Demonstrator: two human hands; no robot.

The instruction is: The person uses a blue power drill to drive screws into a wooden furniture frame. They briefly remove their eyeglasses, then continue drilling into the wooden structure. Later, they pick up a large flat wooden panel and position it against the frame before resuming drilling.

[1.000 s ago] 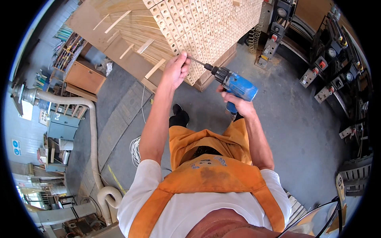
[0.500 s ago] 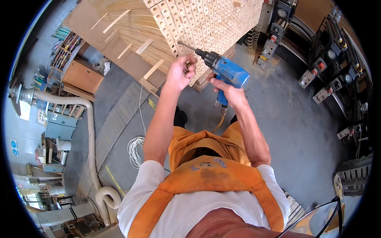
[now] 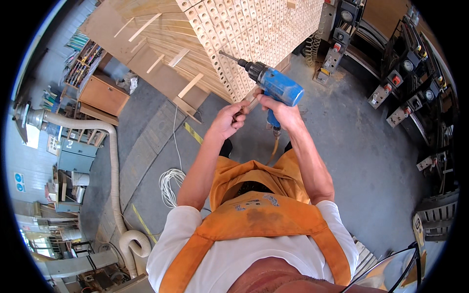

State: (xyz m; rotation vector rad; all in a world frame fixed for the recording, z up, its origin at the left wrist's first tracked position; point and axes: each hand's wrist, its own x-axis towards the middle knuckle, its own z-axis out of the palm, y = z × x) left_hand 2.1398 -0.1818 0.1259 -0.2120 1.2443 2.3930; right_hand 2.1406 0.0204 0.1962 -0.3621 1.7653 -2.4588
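My right hand (image 3: 283, 113) grips the handle of a blue pistol-shaped drill (image 3: 280, 86), with an amber hose (image 3: 275, 146) running down from its base. The drill's black chuck holds a long bit (image 3: 228, 56) that points up and to the left, over a wooden block (image 3: 254, 29) covered in rows of round holes. I cannot tell whether the bit's tip touches the wood. Below the chuck, my left hand (image 3: 229, 120) is closed, its curled fingertips close to the drill's handle and the block's near corner. What those fingers hold, if anything, is too small to make out.
Left of the block lies a wide brown board (image 3: 119, 36) with loose wooden strips (image 3: 190, 85). Coiled white cable (image 3: 171, 187) lies on the floor. A ribbed hose (image 3: 113, 171) runs down the left, near a wooden cabinet (image 3: 101, 93). Machinery with gauges (image 3: 408, 66) stands at right.
My left hand has moved down from beside the drill's chuck to below it, near the handle. The drill has shifted slightly left in my right hand.
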